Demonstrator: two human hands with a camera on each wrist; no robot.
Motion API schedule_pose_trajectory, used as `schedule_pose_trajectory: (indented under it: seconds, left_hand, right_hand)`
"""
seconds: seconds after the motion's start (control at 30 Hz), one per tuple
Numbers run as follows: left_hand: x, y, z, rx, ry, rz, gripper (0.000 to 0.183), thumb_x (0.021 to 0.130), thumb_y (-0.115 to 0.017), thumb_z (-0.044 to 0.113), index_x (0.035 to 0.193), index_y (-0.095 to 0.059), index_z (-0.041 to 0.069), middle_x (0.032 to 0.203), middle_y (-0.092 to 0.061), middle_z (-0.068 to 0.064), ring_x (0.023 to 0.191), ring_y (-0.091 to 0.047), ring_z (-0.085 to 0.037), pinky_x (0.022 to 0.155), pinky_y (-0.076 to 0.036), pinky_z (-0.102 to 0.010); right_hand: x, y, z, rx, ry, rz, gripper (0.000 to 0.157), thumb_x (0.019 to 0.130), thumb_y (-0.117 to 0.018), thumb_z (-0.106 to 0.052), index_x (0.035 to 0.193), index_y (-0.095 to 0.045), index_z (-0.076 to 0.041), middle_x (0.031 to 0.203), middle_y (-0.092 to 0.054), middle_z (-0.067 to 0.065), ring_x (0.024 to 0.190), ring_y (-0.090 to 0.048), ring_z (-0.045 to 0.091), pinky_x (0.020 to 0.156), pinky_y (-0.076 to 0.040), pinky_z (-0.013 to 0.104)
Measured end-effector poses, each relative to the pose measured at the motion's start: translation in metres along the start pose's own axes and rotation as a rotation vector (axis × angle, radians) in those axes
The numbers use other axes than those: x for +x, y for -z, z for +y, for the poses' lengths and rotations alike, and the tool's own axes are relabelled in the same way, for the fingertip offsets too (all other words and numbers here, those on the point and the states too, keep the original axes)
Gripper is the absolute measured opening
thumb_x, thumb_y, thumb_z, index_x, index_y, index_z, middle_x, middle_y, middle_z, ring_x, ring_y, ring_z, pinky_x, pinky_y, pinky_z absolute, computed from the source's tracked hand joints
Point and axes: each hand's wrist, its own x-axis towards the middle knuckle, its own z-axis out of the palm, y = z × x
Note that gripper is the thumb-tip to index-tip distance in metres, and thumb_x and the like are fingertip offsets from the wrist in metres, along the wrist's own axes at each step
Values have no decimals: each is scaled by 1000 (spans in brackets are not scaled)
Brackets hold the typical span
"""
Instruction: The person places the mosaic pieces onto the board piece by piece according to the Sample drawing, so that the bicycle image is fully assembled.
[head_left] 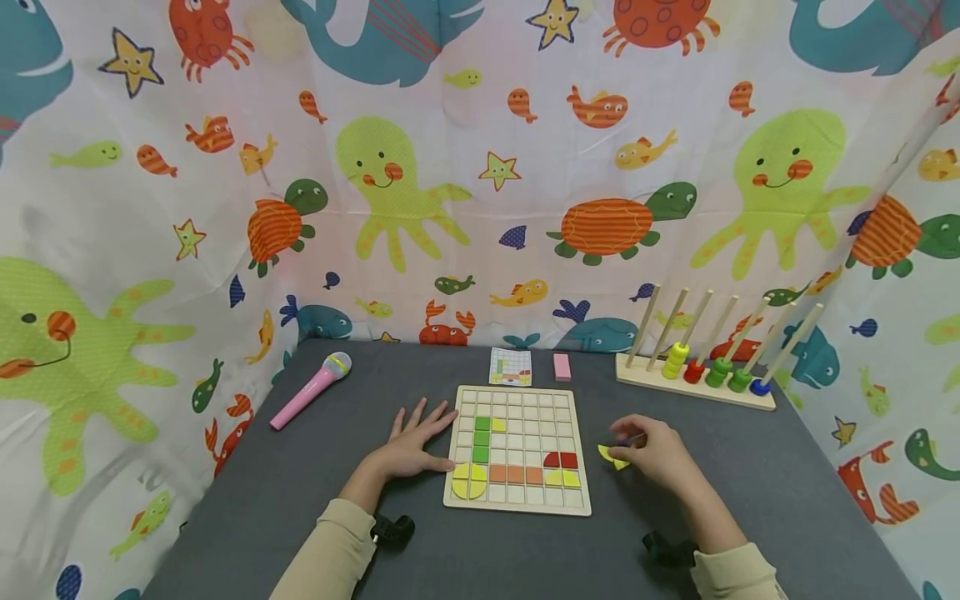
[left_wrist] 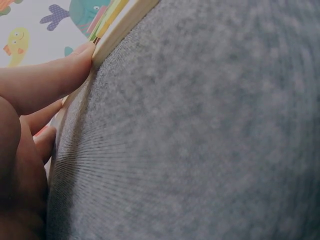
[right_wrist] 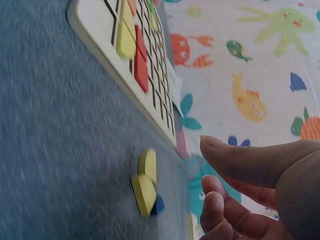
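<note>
A wooden grid board (head_left: 540, 410) lies on the table, holding green, yellow, orange and red flat pieces. My left hand (head_left: 408, 446) rests at the board's left edge with fingers spread, the thumb touching the rim in the left wrist view. Right of the board, two yellow pieces (right_wrist: 144, 194) lie on the table, with a blue piece (right_wrist: 158, 205) partly hidden behind them. Just above these pieces hovers my right hand (head_left: 660, 450), its fingers loosely bent. In the right wrist view, thumb and fingers are apart with nothing between them.
Behind the board lie a small pattern card (head_left: 511, 356) and a pink block (head_left: 562, 367). A pink toy microphone (head_left: 300, 402) is at the left. At the back right stands a wooden peg rack (head_left: 633, 372) with coloured rings. A sea-animal curtain (head_left: 450, 208) hangs behind the table.
</note>
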Motion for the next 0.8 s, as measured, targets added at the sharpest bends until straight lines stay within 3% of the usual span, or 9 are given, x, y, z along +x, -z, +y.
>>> schedule_pose_trajectory:
  seconds: [0.17, 0.27, 0.4, 0.6, 0.8]
  left_hand:
    - [1, -1, -2, -4, 4, 3, 97, 81, -72, 65, 161, -25, 37, 171, -9, 8, 156, 17, -25, 118, 23, -56]
    - [-1, 0, 1, -22, -25, 9, 96, 83, -72, 63, 161, -27, 31, 171, -12, 0, 157, 14, -32, 117, 22, -60]
    - [0, -1, -2, -9, -16, 2, 97, 82, -70, 67, 161, -25, 34, 171, -9, 5, 156, 16, -30, 117, 23, -59]
    - [4, -4, -9, 19, 21, -2, 98, 79, -71, 69, 160, -22, 43, 169, -6, 16, 156, 19, -20, 118, 23, -55]
    - [5, -4, -9, 17, 18, -4, 98, 79, -71, 69, 160, -22, 44, 169, -6, 16, 156, 19, -20, 118, 23, -55]
  right_hand:
    - [1, 8, 14, -26, -2, -1, 39, 86, -82, -25, 117, -70, -4, 106, -70, 11, 88, -62, 22, 67, -53, 34]
    - [3, 5, 23, -41, -18, -12, 39, 84, -83, -26, 114, -71, -4, 100, -69, 9, 86, -61, 22, 68, -52, 35]
    - [5, -4, 31, -54, -48, -45, 40, 83, -85, -26, 113, -71, -5, 97, -67, 7, 83, -57, 21, 66, -46, 31]
    - [6, -10, 33, -76, -55, -38, 37, 82, -86, -26, 109, -71, -6, 94, -65, 7, 81, -54, 21, 66, -42, 31]
    - [3, -9, 30, -122, -61, -50, 26, 83, -84, -25, 99, -74, -7, 87, -64, 4, 78, -54, 19, 65, -42, 30]
